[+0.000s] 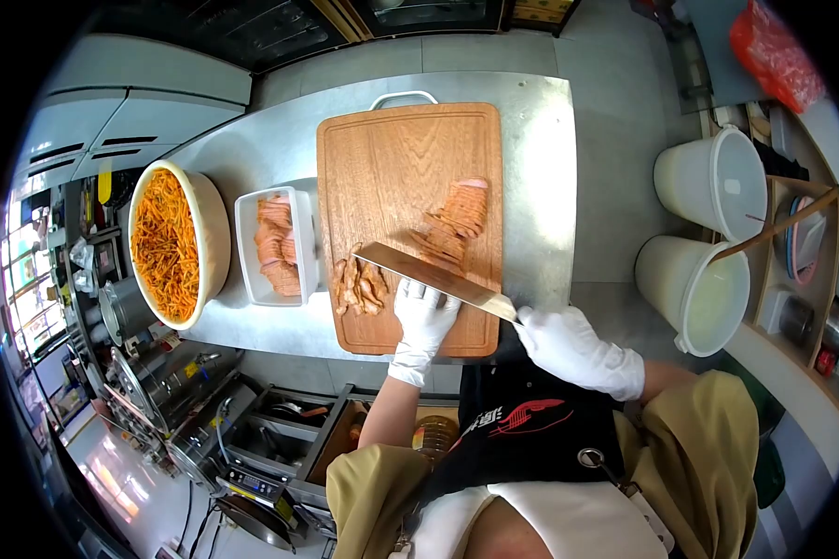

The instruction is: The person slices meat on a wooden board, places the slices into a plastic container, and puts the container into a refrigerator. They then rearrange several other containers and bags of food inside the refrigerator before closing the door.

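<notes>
My right hand (573,349), in a white glove, is closed around the handle of a long, wide-bladed knife (438,281). The blade slants across the lower part of a wooden cutting board (382,168). My left hand (426,317), also gloved in white, rests on the board against the near side of the blade. Its fingers look bent, and what lies under them is hidden. Just beyond the blade is a row of sliced meat (461,210). Left of my left hand sits a small heap of brown meat trimmings (359,287), close to the knife's tip.
A white plastic container (243,247) of sliced meat stands left of the board. Beside it is a large cream tub (216,238) of orange shreds. All are on a steel table (541,168). Two white buckets (662,289) stand on the right, with a wooden stick across one.
</notes>
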The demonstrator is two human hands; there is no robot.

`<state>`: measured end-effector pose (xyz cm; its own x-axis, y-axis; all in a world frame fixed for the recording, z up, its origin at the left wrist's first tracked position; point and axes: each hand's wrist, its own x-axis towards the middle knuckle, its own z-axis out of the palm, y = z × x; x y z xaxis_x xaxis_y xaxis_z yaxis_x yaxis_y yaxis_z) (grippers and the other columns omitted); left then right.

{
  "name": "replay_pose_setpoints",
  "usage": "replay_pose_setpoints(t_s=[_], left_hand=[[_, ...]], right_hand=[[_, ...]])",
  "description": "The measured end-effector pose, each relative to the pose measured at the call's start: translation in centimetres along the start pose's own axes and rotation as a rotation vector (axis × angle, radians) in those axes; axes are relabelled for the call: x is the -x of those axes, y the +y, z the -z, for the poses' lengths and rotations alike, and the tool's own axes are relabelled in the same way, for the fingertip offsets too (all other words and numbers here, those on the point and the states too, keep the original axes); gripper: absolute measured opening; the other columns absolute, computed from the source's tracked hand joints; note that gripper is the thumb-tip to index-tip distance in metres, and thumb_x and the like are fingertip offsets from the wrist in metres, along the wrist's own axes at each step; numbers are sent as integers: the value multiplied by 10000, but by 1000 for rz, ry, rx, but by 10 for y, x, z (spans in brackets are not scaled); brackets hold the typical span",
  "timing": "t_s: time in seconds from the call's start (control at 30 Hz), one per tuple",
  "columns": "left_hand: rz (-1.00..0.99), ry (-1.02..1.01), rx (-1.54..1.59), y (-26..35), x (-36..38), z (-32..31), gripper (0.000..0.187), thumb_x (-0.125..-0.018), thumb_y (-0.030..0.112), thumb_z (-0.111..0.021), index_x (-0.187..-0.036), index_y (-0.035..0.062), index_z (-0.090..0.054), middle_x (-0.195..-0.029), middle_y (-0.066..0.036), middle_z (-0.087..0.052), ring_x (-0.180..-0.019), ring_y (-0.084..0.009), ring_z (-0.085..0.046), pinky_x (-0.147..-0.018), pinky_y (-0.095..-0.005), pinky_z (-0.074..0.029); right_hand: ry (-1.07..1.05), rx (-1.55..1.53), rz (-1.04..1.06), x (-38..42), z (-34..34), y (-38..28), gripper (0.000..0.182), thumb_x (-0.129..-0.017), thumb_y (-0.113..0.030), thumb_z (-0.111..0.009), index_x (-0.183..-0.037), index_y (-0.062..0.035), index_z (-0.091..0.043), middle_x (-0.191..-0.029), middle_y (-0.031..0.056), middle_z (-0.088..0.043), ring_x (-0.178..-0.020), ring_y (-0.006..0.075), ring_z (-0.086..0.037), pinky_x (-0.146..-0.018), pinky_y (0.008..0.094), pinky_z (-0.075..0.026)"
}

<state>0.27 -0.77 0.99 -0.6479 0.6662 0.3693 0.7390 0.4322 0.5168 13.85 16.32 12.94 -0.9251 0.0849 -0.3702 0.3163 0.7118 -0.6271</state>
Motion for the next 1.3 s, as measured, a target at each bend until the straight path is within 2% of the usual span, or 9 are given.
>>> replay_pose_setpoints(t_s=[0.2,0.37,0.53,0.63,0.77,0.87,0.97,1.03,1.3], left_hand=[[-4,29,15,-3,2,-2,359,-593,123,-773,-921,98,-629,-915,-87,-609,-825,-327,-585,-711,-415,-505],[-21,26,10,-4,4,-3,398,-585,115,-778,-952,99,-624,-945,-90,-603,-842,-332,-585,-730,-417,-503],[18,15,19,-4,3,-2,384,-587,117,-779,-941,100,-630,-936,-88,-604,-845,-332,-585,-742,-418,-501],[20,8,37,-1,1,0,346,-596,112,-773,-914,100,-637,-922,-88,-605,-844,-329,-585,-739,-417,-500],[33,10,40,4,-4,2,287,-617,98,-763,-876,104,-641,-904,-89,-605,-836,-320,-584,-734,-411,-500],[30,25,32,1,0,0,258,-645,77,-756,-873,92,-636,-899,-96,-595,-837,-315,-587,-742,-401,-498],[5,68,62,5,-3,3,259,-654,50,-761,-876,83,-633,-902,-97,-587,-849,-309,-588,-750,-389,-498],[45,44,93,7,-2,6,262,-653,51,-769,-874,83,-632,-919,-95,-585,-873,-305,-587,-765,-388,-498],[9,37,75,4,5,2,280,-642,49,-778,-880,78,-633,-944,-97,-579,-887,-308,-581,-776,-398,-492]], right_hand=[[-60,84,-64,11,5,3,142,-823,-102,-550,-737,6,-585,-598,163,-600,-501,309,-614,-489,398,-503],[-8,179,78,-13,-7,1,83,-763,-66,-552,-740,8,-582,-613,165,-603,-499,291,-619,-478,384,-500],[-91,173,-82,32,5,8,140,-842,-91,-531,-749,3,-579,-599,157,-598,-521,289,-630,-474,383,-508],[-86,74,-75,4,2,-2,102,-808,-67,-540,-746,4,-578,-601,157,-603,-534,295,-637,-483,384,-517],[-4,213,151,-64,-27,-11,72,-731,-78,-578,-752,-9,-574,-594,138,-607,-516,247,-638,-457,349,-509],[60,341,186,-76,-32,-5,117,-802,-131,-560,-761,-24,-583,-592,145,-602,-515,269,-629,-460,368,-500],[59,-139,59,-75,-30,24,287,-932,-237,-471,-803,-9,-588,-646,197,-601,-613,381,-609,-569,455,-489],[32,-198,12,-75,-12,22,297,-932,-248,-471,-811,-3,-588,-661,205,-602,-641,397,-603,-599,472,-482],[46,-40,39,-42,4,2,284,-919,-229,-496,-778,4,-578,-578,179,-579,-543,354,-602,-518,431,-481]])
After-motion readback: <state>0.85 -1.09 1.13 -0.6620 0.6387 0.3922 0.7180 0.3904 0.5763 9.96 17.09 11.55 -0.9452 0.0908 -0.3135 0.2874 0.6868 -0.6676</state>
